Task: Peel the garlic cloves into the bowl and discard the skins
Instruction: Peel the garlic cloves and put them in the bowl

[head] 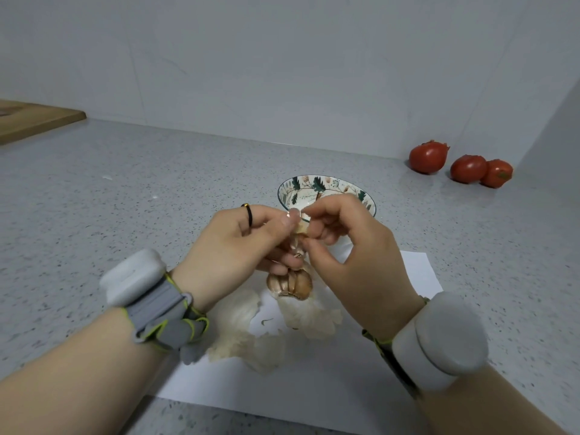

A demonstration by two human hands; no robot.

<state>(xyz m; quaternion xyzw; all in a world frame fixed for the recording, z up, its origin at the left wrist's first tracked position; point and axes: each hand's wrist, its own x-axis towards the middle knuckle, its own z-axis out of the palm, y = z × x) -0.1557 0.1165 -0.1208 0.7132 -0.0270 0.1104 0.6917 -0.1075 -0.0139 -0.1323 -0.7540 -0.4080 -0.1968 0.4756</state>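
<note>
**Q:** Status of the peel at this entry?

**A:** Under way, early to middle by my judgement. The outer papery skins (235, 324) lay loose on a white sheet of paper (417, 271) on the counter (157, 183), not yet discarded. The garlic bulb (292, 284), stripped of that wrap, sat on the sheet with several cloves joined. No peeled clove showed in the visible part of the patterned bowl (320, 185); its near side was hidden.

**Q:** Hands?

**A:** Both were engaged on one garlic clove (302, 228). The left hand (238, 243) gripped it between thumb and curled fingers. The right hand (351, 246) pinched its upper end with thumb and forefinger, apparently lifting skin.

**Q:** Location of the clove?

**A:** In the air between the hands, above the bulb and just in front of the bowl.

**Q:** Orientation?

**A:** Long axis ran roughly upright, the pale bared end up and the purplish skinned part down toward the bulb. Which end was the tip, I could not tell.

**Q:** Remaining?

**A:** Finish this clove, drop it in the bowl, repeat for the others, then clear the skins. Three tomatoes (428, 157) stood well apart, not involved.
</note>
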